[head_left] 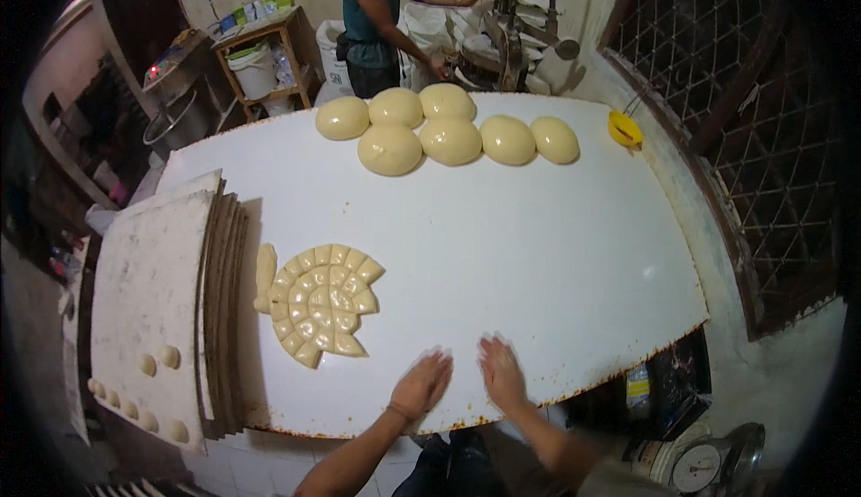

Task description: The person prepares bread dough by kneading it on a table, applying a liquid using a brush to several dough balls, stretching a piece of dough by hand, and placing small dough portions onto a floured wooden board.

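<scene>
My left hand (421, 385) and my right hand (502, 373) hover over or rest on the near edge of the white table (538, 255); which of the two I cannot tell. Both have their fingers stretched out, slightly blurred, with nothing in them and a gap between the palms. To the left of them lies a flat round of pale dough (327, 300), cut into many small pieces, with a jagged bite open on its right side. A short dough strip (265, 277) touches its left edge. Several large, smooth dough balls (450, 141) sit together at the far edge.
Stacked wooden boards (152, 273) stand at the left, the top one bearing several small dough balls (169, 356). A yellow bowl (624, 129) is at the far right corner. Beyond the table a person (372, 21) works at a machine (502, 48). A dial scale (698, 466) sits lower right.
</scene>
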Motion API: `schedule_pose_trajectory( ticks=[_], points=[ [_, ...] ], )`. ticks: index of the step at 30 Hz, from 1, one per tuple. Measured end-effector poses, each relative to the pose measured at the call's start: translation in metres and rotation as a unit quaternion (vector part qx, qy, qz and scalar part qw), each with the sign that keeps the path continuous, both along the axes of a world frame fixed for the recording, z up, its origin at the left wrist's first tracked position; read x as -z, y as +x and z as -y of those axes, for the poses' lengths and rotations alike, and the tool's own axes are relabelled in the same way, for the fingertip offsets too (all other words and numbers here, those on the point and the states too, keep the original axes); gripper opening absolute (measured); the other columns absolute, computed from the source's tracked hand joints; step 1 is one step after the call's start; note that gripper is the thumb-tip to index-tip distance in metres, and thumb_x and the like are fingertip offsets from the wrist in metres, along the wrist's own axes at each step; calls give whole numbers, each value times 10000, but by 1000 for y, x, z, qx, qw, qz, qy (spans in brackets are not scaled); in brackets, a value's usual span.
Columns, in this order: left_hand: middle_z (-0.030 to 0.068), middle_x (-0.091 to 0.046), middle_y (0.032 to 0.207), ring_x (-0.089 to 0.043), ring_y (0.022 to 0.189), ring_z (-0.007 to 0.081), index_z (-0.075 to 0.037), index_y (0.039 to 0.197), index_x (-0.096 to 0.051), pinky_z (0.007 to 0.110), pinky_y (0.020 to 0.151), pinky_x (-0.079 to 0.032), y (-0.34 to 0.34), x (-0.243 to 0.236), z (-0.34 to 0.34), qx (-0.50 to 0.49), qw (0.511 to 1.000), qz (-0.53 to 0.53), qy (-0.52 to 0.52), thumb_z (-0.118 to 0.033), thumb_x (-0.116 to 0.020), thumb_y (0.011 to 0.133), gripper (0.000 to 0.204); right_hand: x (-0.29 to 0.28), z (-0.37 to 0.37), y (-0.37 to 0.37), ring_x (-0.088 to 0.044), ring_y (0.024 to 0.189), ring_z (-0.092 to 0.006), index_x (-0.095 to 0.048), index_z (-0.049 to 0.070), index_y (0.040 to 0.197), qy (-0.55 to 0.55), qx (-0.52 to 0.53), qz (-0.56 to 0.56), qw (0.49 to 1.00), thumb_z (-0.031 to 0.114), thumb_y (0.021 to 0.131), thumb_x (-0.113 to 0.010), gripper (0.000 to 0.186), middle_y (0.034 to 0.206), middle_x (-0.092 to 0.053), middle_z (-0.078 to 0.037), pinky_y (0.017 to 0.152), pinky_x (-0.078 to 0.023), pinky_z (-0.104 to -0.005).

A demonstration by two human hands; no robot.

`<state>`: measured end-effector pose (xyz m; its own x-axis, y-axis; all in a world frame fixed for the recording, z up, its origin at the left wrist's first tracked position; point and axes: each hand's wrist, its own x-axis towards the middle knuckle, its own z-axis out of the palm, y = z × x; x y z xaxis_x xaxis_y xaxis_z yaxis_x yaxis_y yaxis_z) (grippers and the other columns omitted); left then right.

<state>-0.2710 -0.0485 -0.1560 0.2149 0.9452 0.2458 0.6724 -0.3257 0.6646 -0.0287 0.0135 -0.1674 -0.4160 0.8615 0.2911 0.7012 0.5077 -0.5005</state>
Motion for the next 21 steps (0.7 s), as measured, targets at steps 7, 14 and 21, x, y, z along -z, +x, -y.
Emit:
schedule_pose_trajectory(
  ticks=[7, 14, 21],
  points=[
    [143, -714, 1356, -604, 1373, 344, -53, 1285, -716, 455, 1186, -479, -45, -42, 16, 11, 1000, 6, -28, -174, -692, 1013, 299, -22, -11, 54, -592, 1323, -409, -698, 53, 1334, 6, 56, -4, 998, 149, 1004, -732, 345, 1327, -693, -175, 1154, -459, -507],
    [135, -694, 1394, -608, 1371, 328, -47, 1339, -711, 443, 1217, -450, -107, 99, 114, 117, 991, -67, -5, -179, -670, 1019, 349, 3, 46, 65, -623, 1290, -371, -733, 58, 1285, -81, -50, -32, 995, 192, 1031, -708, 288, 1361, -679, -151, 1128, -496, -491],
    [140, -731, 1311, -645, 1319, 325, -31, 1312, -720, 427, 1171, -494, -7, -18, 14, -52, 997, -44, 40, -171, -699, 1017, 327, 3, 13, 12, -574, 1348, -409, -692, 58, 1324, -40, 17, -30, 999, 189, 1042, -678, 312, 1359, -668, -166, 1153, -452, -514]
  ],
)
